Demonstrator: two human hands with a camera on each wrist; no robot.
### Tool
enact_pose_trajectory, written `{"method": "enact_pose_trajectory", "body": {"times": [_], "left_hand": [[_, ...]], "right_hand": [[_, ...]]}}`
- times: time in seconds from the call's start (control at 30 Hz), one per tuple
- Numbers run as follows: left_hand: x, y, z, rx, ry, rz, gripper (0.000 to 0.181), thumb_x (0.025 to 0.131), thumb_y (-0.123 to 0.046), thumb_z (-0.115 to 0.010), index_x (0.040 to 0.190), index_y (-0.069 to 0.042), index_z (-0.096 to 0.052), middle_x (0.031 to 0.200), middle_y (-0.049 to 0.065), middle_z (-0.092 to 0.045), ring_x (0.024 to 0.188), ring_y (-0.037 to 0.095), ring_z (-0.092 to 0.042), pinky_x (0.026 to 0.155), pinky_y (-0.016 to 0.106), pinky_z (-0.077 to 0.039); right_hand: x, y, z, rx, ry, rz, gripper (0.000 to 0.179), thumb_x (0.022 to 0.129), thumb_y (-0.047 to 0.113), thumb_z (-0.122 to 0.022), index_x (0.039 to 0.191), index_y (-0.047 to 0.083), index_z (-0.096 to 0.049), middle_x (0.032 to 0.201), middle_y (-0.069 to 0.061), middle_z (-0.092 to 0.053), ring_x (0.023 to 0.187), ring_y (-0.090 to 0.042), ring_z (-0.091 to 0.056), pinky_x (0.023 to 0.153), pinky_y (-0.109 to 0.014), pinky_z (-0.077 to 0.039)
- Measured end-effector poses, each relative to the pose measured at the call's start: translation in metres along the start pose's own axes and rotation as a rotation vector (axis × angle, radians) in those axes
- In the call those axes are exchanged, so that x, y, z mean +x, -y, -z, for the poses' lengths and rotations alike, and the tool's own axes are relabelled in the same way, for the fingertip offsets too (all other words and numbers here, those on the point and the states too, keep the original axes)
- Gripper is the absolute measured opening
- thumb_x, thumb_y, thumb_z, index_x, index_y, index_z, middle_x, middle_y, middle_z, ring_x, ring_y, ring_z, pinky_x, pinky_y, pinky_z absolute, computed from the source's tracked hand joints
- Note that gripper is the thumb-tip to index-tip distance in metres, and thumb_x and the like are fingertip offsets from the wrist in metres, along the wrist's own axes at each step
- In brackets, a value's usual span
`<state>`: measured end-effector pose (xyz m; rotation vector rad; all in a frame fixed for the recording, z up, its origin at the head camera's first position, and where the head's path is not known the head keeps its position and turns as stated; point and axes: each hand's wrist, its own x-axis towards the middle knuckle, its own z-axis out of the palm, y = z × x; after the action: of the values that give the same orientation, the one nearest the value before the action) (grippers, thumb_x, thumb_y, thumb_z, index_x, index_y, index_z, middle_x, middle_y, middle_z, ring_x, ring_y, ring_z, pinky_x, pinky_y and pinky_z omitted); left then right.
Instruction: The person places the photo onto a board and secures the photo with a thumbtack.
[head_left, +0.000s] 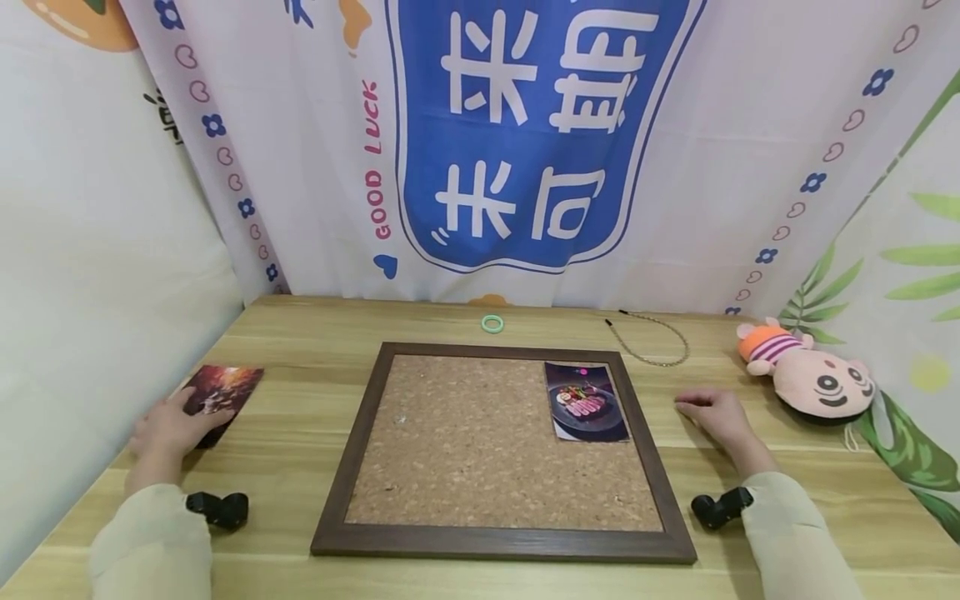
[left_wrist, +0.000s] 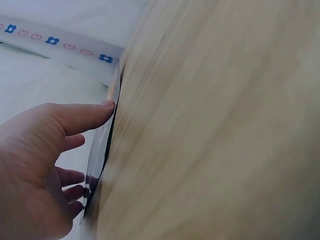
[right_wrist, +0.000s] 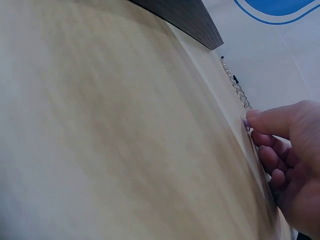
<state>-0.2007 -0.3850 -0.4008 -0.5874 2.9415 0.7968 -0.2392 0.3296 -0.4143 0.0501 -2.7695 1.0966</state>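
Note:
At the left of the table, my left hand [head_left: 168, 429] rests on a dark reddish photo [head_left: 236, 385], thumb and fingers spread over it. In the left wrist view, the thumb tip and fingertips touch the face of the photo [left_wrist: 102, 147], which lies close over the wood. To the right of the cork board [head_left: 487, 450], my right hand [head_left: 722, 421] is low at the tabletop. Its thumb and fingers pinch a small purple thing [right_wrist: 246, 123], mostly hidden by the fingertips. A food photo [head_left: 588, 404] with a pink pin [head_left: 583, 372] is on the board's upper right.
The board's brown frame [head_left: 502, 543] stands between the hands. Behind it lie a green ring [head_left: 492, 323] and a thin chain [head_left: 663, 362] with black ends. A plush doll [head_left: 806, 375] lies at the right. Printed cloth [head_left: 315, 167] hangs along the table's back edge.

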Motion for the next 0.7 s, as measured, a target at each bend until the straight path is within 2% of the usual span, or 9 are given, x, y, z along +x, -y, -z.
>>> {"method": "enact_pose_trajectory", "body": {"times": [0.13, 0.3, 0.43, 0.57, 0.63, 0.7], "left_hand": [[-0.001, 0.0, 0.002, -0.026, -0.005, 0.016, 0.098, 0.072, -0.06, -0.053, 0.136, 0.0, -0.009, 0.121, 0.043, -0.012, 0.098, 0.061, -0.013, 0.073, 0.064, -0.012], [-0.006, -0.001, 0.005, -0.043, -0.025, 0.027, 0.094, 0.071, -0.058, -0.056, 0.134, 0.003, -0.019, 0.12, 0.044, -0.013, 0.098, 0.063, -0.012, 0.073, 0.066, -0.007], [-0.009, -0.001, 0.007, -0.024, -0.027, 0.043, 0.087, 0.072, -0.05, -0.06, 0.129, 0.006, -0.025, 0.119, 0.042, -0.019, 0.099, 0.06, -0.016, 0.075, 0.064, -0.016], [-0.01, -0.003, 0.01, -0.033, -0.033, 0.01, 0.076, 0.073, -0.033, -0.063, 0.124, 0.012, -0.03, 0.119, 0.04, -0.025, 0.102, 0.056, -0.024, 0.079, 0.058, -0.027], [-0.011, -0.003, 0.011, -0.097, -0.021, 0.003, 0.071, 0.072, -0.023, -0.064, 0.123, 0.014, -0.03, 0.12, 0.04, -0.025, 0.105, 0.054, -0.025, 0.082, 0.056, -0.029], [-0.012, -0.003, 0.01, -0.215, 0.011, 0.017, 0.067, 0.072, -0.013, -0.063, 0.123, 0.014, -0.029, 0.122, 0.04, -0.022, 0.108, 0.052, -0.025, 0.085, 0.055, -0.029]], "right_hand": [[-0.001, -0.001, 0.0, -0.013, -0.004, 0.0, 0.023, 0.08, 0.01, -0.06, 0.094, -0.008, -0.063, 0.097, -0.022, -0.059, 0.087, -0.027, -0.052, 0.064, -0.026, -0.04], [0.0, -0.003, -0.001, -0.022, -0.001, -0.003, 0.021, 0.08, 0.01, -0.06, 0.092, -0.007, -0.064, 0.096, -0.021, -0.059, 0.086, -0.027, -0.052, 0.066, -0.03, -0.04], [-0.001, -0.002, -0.002, -0.008, -0.002, -0.015, 0.022, 0.081, 0.012, -0.061, 0.091, -0.006, -0.064, 0.094, -0.02, -0.06, 0.083, -0.023, -0.052, 0.064, -0.028, -0.04], [-0.001, 0.0, -0.001, 0.052, -0.004, -0.065, 0.027, 0.082, 0.016, -0.06, 0.094, -0.007, -0.062, 0.091, -0.017, -0.061, 0.077, -0.015, -0.051, 0.06, -0.024, -0.039], [-0.001, 0.002, 0.0, 0.087, 0.004, -0.079, 0.028, 0.083, 0.015, -0.058, 0.096, -0.009, -0.06, 0.087, -0.016, -0.062, 0.072, -0.011, -0.052, 0.057, -0.022, -0.04], [0.0, 0.003, 0.001, 0.123, 0.016, -0.084, 0.027, 0.084, 0.012, -0.056, 0.097, -0.012, -0.058, 0.084, -0.015, -0.062, 0.068, -0.01, -0.054, 0.055, -0.022, -0.042]]}}
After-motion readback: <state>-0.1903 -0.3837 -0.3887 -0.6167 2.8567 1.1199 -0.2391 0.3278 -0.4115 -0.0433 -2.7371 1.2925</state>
